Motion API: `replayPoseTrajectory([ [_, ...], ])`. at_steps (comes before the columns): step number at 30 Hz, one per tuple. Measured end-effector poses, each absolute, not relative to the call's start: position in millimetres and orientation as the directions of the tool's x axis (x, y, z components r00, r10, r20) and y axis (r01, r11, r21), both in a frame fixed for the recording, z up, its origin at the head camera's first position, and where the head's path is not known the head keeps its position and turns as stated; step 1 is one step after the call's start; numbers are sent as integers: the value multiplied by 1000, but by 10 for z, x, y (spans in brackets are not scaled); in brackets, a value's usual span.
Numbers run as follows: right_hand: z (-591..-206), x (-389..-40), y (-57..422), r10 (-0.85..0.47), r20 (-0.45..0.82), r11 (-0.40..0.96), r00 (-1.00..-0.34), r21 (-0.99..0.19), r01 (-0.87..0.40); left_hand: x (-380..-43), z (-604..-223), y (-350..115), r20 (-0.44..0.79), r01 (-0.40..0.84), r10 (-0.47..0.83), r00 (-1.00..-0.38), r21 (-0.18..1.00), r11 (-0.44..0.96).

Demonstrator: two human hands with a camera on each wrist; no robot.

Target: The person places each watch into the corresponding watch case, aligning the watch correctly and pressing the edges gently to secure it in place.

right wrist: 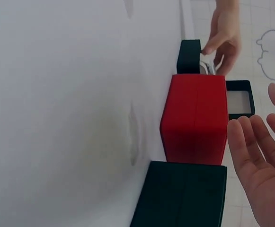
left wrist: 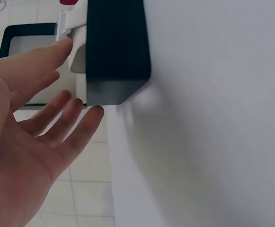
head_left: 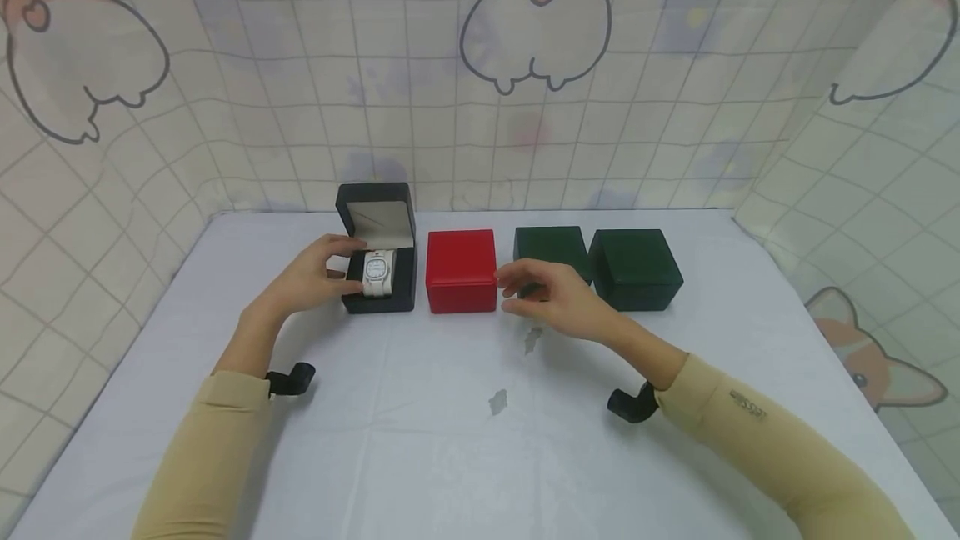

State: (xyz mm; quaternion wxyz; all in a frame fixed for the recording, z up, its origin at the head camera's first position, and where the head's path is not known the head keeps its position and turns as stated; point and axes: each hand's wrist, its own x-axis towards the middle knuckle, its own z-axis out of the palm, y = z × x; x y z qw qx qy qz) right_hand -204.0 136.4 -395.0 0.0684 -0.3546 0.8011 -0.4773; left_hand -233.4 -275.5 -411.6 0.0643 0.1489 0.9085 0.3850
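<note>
A dark watch box (head_left: 405, 282) stands with its lid raised, showing a pale lining. In it sits a white wristwatch (head_left: 377, 267) on a pale cushion. My left hand (head_left: 311, 277) is at the left side of this box, its thumb and fingertips right at the watch. Loosely spread fingers (left wrist: 80, 127) show in the left wrist view, with the thumb tip overlapping the watch's edge. Beside the watch box is a closed red box (head_left: 461, 265). My right hand (head_left: 558, 298) hovers by its right side, fingers relaxed and holding nothing.
Two closed dark green boxes, one partly behind my right hand (head_left: 551, 244) and another (head_left: 636, 269) farther right, complete the row. A white cloth covers the table (head_left: 420, 440). Behind the row rises a patterned curtain (head_left: 442, 140). Grey patches (head_left: 498, 402) mark the cloth.
</note>
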Motion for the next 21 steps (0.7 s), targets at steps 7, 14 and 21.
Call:
replayPoseTrajectory([
  [7,-3778,-2259,1322,-636,249,304,-730,-789,-534,-2316,-3968,-2852,16,151,189,-982,672,725],
  [14,-3605,-2481,1255,-627,223,360,-746,-767,-532,-2363,-3814,-2867,93,89,35,-995,686,722],
  [21,-3510,-2638,1120,-647,178,405,-741,-743,-532,-2409,-3670,-2794,115,46,-57,-992,732,680],
])
